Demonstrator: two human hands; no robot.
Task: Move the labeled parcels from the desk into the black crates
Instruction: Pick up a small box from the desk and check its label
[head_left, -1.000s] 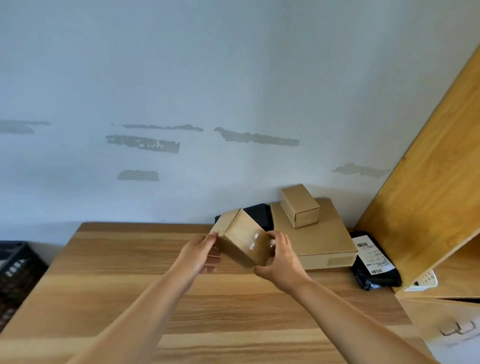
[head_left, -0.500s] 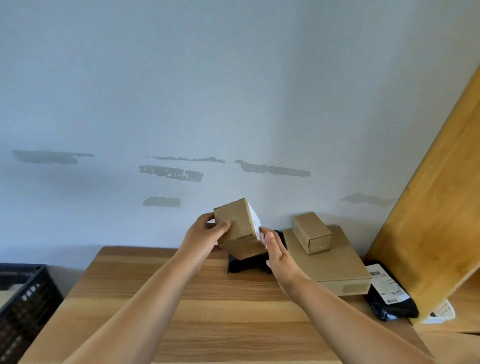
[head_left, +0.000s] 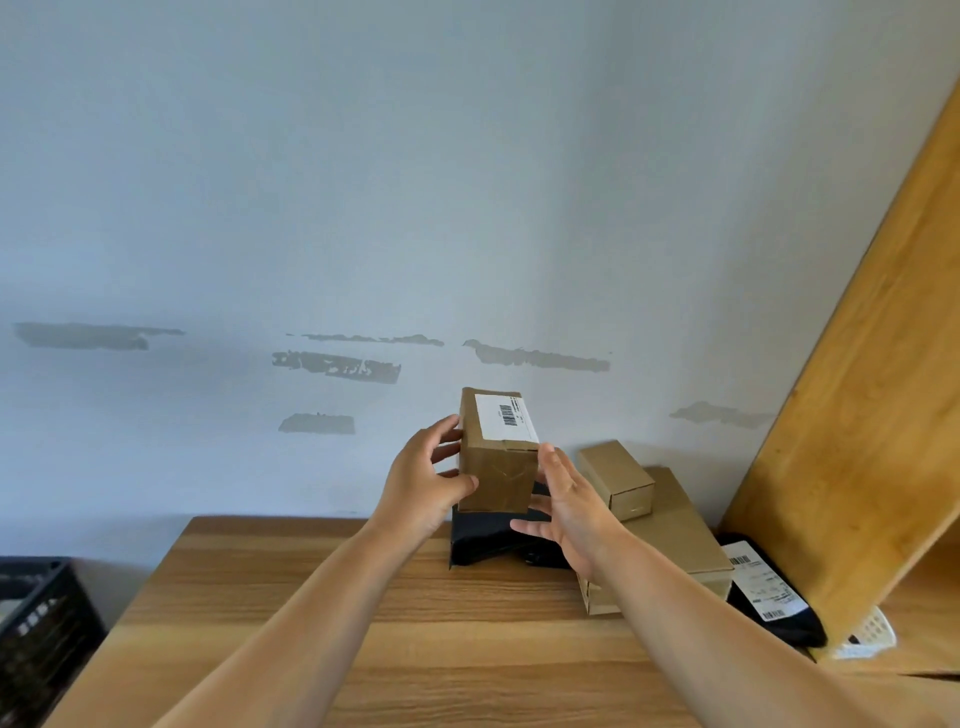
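A small brown cardboard parcel (head_left: 496, 478) is held above the back of the wooden desk (head_left: 415, 649), its white barcode label (head_left: 506, 415) facing up. My left hand (head_left: 421, 488) grips its left side, thumb on the front face. My right hand (head_left: 571, 509) touches its right side with fingers nearly straight. Under it lies a black parcel (head_left: 483, 535). To the right, a smaller box (head_left: 615, 478) sits on a flat cardboard box (head_left: 675, 535), beside a black poly bag with a label (head_left: 769, 592). A black crate (head_left: 36, 613) stands at the far left, below desk level.
A large wooden board (head_left: 857, 389) leans along the right side. A white plastic basket (head_left: 867, 631) sits at its foot, by the poly bag. The pale wall runs right behind the desk.
The parcel has been lifted off the desk and turned, so its labelled face now points up. My right hand has loosened to nearly straight fingers. The camera has tilted upward.
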